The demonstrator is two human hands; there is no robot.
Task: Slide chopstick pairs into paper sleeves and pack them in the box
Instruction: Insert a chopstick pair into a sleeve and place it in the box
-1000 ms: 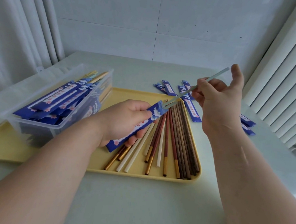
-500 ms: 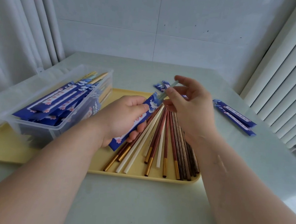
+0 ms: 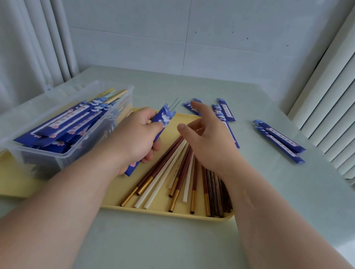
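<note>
I see the left hand [image 3: 138, 135] curled round a blue printed paper sleeve [image 3: 162, 120], with pale green chopstick tips [image 3: 174, 103] poking out its far end. The right hand [image 3: 206, 137] hovers spread and holds nothing, over loose red, white and brown chopsticks [image 3: 181, 173] on the yellow plastic tray [image 3: 164, 213]. The clear plastic box [image 3: 39, 160] is left of the left hand.

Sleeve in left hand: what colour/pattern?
Dark blue sleeve, white cloud print, pink flower; head view.

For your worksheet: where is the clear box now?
Head view: the clear box sits at the left, on the yellow tray, beside the left hand.
</note>
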